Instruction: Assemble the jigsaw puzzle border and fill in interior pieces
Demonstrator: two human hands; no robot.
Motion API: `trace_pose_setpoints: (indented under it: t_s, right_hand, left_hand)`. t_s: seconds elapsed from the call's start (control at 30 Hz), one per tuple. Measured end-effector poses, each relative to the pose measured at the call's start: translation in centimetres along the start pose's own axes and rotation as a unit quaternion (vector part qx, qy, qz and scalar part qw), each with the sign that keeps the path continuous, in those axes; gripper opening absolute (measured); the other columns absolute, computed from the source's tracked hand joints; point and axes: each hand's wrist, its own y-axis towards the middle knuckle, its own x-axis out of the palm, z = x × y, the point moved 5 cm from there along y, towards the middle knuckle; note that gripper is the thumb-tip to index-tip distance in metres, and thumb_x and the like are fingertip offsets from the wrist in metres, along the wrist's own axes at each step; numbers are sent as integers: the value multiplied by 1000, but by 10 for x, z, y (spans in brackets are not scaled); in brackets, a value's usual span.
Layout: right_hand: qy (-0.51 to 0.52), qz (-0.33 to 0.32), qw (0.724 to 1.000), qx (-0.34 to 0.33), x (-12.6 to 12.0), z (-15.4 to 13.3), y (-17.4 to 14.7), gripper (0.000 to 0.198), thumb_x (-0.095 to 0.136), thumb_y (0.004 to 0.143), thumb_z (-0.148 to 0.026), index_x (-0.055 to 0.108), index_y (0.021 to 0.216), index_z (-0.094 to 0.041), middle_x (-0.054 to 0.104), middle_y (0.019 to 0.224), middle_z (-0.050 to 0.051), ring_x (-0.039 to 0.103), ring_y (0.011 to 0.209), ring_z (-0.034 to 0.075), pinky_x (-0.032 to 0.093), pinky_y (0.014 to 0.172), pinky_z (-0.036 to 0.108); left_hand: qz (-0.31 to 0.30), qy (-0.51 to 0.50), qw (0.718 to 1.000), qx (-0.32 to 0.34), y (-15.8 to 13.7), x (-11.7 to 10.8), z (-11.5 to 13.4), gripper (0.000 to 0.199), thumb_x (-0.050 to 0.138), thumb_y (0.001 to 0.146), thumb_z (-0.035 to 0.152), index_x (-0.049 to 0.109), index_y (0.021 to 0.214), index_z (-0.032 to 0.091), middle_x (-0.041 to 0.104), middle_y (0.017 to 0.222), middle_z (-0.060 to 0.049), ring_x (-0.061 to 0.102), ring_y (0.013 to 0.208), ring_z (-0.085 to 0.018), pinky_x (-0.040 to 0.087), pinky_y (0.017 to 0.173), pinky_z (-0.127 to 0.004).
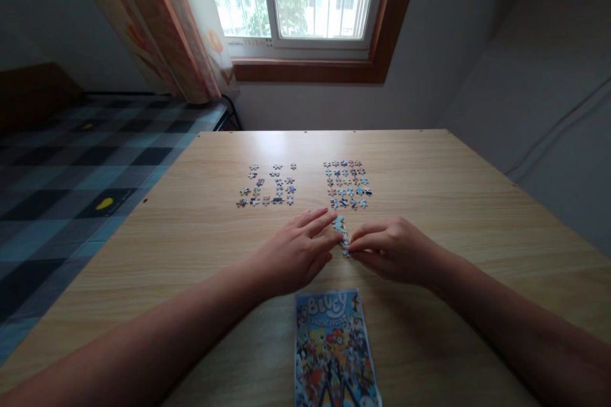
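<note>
A short joined strip of jigsaw puzzle pieces lies on the wooden table between my hands. My left hand reaches over its left side, fingers stretched out and fingertips resting on or against the strip. At the strip's lower right end, my right hand pinches a small puzzle piece, mostly hidden by the fingertips. Below my hands lies a blue sheet or box lid with "BLUEY" lettering and a crowd of cartoon figures.
Loose puzzle pieces stand in uneven rows beyond my left hand. A tighter grid of pieces lies further right. The table meets a wall under a window. To the left is a bed with a checked cover.
</note>
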Motion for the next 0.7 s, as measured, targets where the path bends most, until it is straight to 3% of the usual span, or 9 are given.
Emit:
trace_pose_setpoints:
  t_s: [0.33,0.6,0.7]
  right_hand:
    - [5,2,1000,5,5,1,1,16,62,95,-22,78,95,-23,77,96,1,71,82,14,53,73,28]
    - [22,-21,998,48,5,3,2,16,64,93,-24,79,97,-23,72,89,3,64,70,12,47,64,27]
    - [57,14,997,52,-1,5,3,18,61,95,-24,79,96,-20,69,84,5,61,69,12,46,62,27]
  left_hand:
    - [20,76,997,17,1,0,3,38,53,97,23,62,133,22,47,155,-12,34,149,-31,36,119,-55]
    - [37,94,995,26,0,1,4,36,52,97,23,64,132,21,50,152,-13,36,147,-31,39,118,-53]
    - [36,97,994,23,0,3,3,37,51,98,24,63,133,20,49,152,-15,36,148,-32,38,118,-54]
